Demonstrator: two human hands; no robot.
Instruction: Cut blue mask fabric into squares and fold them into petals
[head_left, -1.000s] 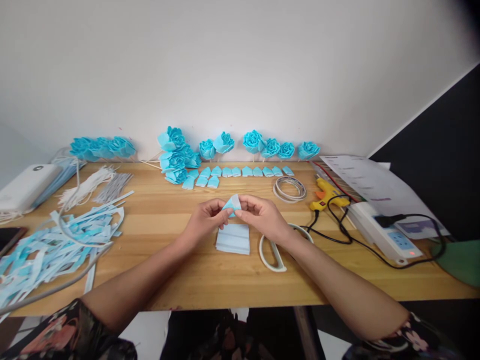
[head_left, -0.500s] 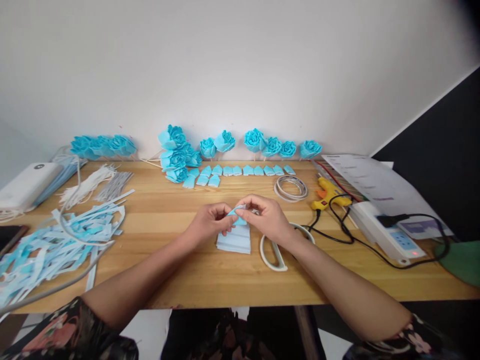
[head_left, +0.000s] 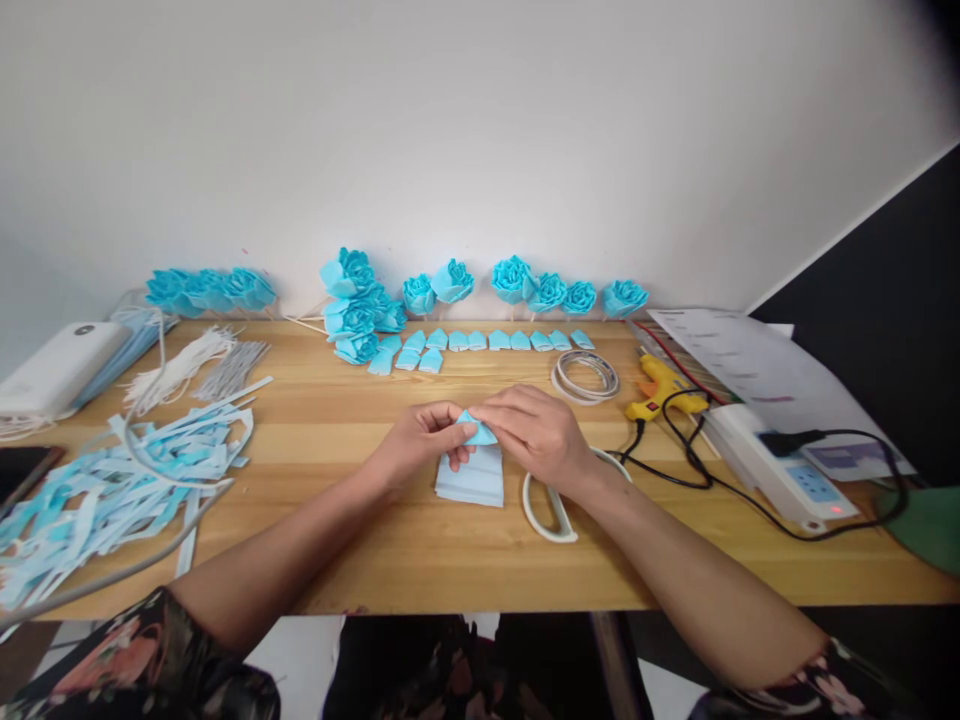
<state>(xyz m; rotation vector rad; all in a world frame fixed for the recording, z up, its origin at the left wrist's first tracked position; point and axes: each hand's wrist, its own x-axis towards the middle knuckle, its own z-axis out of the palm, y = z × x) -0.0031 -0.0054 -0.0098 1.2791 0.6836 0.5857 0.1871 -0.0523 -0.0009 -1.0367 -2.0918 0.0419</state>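
Piece: small pale-blue folded sheet [head_left: 481,433], peaked at the top; held between both hands, above the far end of the stack [head_left: 471,486], near the middle of the worktop [head_left: 337,550].
Left hand [head_left: 420,440]: fingers closed on the left side of the piece; thumb lies across its front face; the other fingers curl behind and below.
Right hand [head_left: 541,432]: fingers drawn together, nearly straight, touching the right side of the piece; thumb contact is hidden, so a full pinch cannot be confirmed.
Stack: flat pale-blue sheets, directly below the hands; far edge partly covered by the left fingers and the piece.
White ring [head_left: 551,525]: right of the stack, partly hidden under the right forearm.
Folded pieces [head_left: 499,341]: laid out on the far side of the worktop, most in a row; a few sit nearer, at the row's left end.
Flowers [head_left: 512,280]: blue, in groups along the wall.
Tape rolls [head_left: 559,378]: beyond the right hand, to its right.
Glue gun [head_left: 661,385]: yellow, right of the tape rolls, black cord trailing near.
Power strip [head_left: 765,460]: far right; black plug seated, red lamp lit.
Strips [head_left: 127,500]: loose blue-and-white heap, left; grey cable [head_left: 187,530] crosses it.
Power bank [head_left: 56,370]: white, far left, beyond the phone [head_left: 26,473].
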